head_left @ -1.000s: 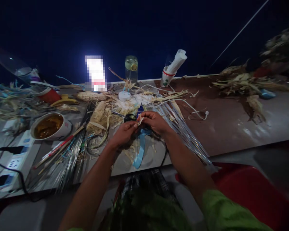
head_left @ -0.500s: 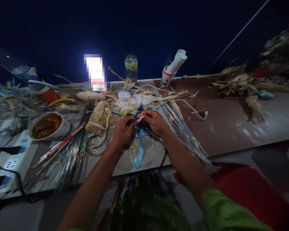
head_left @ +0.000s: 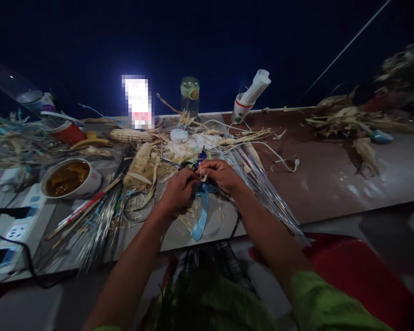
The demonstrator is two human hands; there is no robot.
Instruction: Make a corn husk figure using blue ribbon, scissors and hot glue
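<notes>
My left hand [head_left: 180, 189] and my right hand [head_left: 221, 175] meet over the middle of the table, fingertips touching or nearly so. Between my right thumb and fingers is a small pale scrap [head_left: 203, 177], which looks like corn husk. My left fingers are pinched against its left side; what they grip is mostly hidden. Just beyond the fingertips lies a dark blue tool with a pointed tip [head_left: 202, 155], and a light blue curved piece [head_left: 200, 218] shows below the hands. Scissors [head_left: 171, 162] lie partly hidden by my left hand.
Corn cobs [head_left: 141, 161], husk scraps and a white-lidded container [head_left: 179, 135] surround the hands. Bundles of thin rods [head_left: 262, 184] lie right. A bowl of brown liquid [head_left: 95, 181], power strip [head_left: 37, 216] and lit phone [head_left: 137, 99] stand left; a bottle [head_left: 189, 103] and paper cup [head_left: 240, 111] stand behind.
My hands have drawn closer together, with my left fingers tucked in and the pale scrap now more covered. The whole view has shifted slightly.
</notes>
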